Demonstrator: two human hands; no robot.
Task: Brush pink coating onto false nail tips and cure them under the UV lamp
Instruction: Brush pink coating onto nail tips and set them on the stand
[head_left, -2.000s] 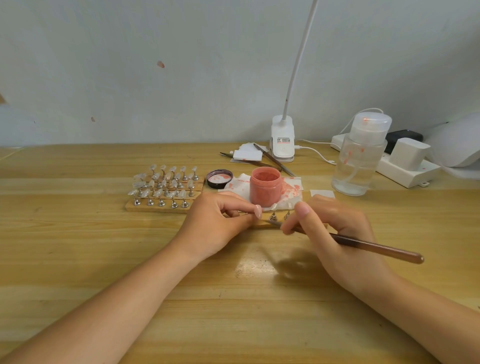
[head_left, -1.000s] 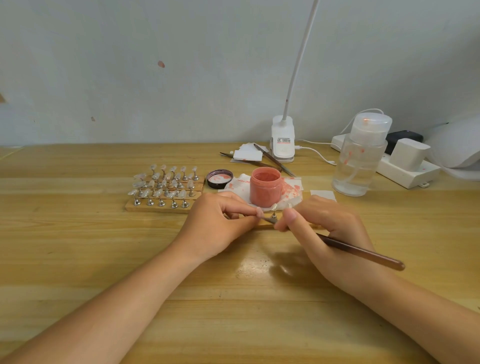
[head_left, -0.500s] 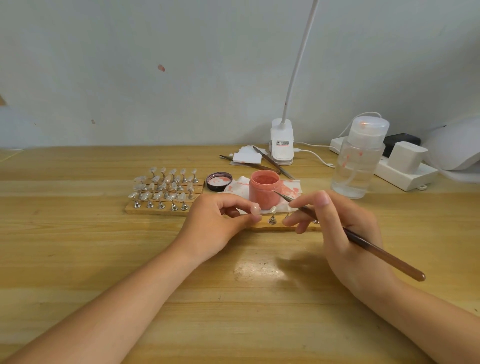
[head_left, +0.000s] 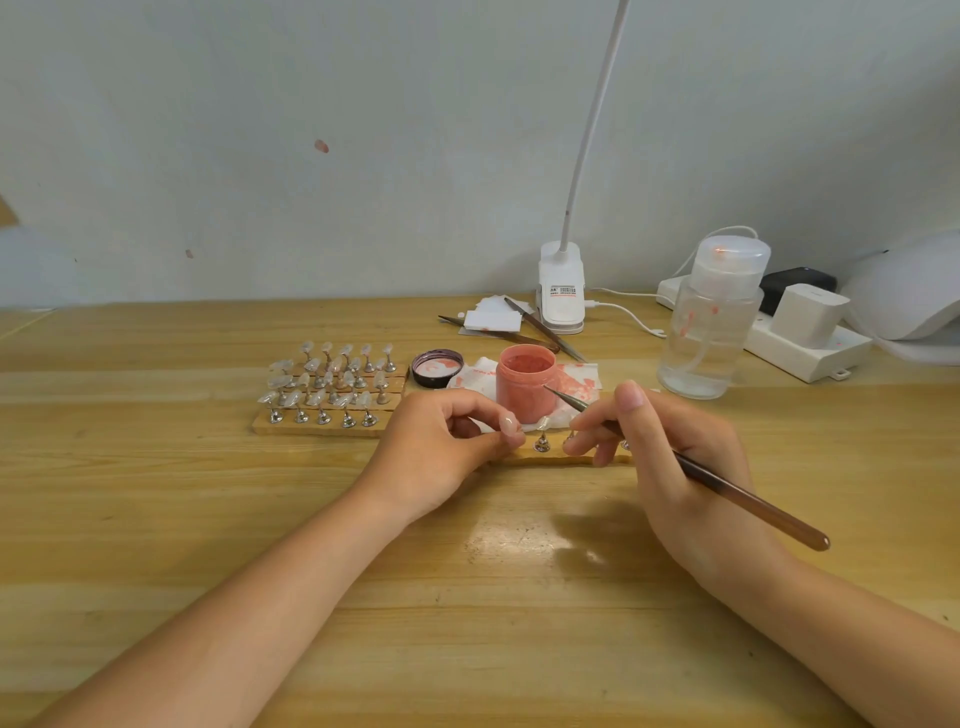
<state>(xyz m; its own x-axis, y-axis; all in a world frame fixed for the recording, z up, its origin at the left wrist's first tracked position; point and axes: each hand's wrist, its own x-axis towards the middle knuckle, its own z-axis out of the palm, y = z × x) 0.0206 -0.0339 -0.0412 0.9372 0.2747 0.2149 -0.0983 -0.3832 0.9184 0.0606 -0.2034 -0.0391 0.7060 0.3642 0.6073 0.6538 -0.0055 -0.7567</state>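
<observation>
My right hand (head_left: 670, 457) grips a brown brush (head_left: 727, 491), its thin tip raised toward the open pink jar (head_left: 525, 382). My left hand (head_left: 441, 447) rests curled on the table and holds the left end of a small wooden strip (head_left: 550, 454), thumb and forefinger pinched near it. On the strip stands a metal holder with a nail tip (head_left: 542, 431); my right fingers hide part of the strip. A wooden rack (head_left: 322, 426) with several clear nail tips on metal holders lies to the left.
The jar's lid (head_left: 437, 368) lies beside a stained tissue (head_left: 582, 379). Behind are a white clip lamp (head_left: 561, 296), spare tools (head_left: 540, 332), a clear pump bottle (head_left: 706, 332), a power strip (head_left: 810, 348) and a white UV lamp (head_left: 914, 291) at the far right.
My right hand lifted the brush from the nail tip on the strip and swung its tip up toward the pink jar. My left hand stayed in place.
</observation>
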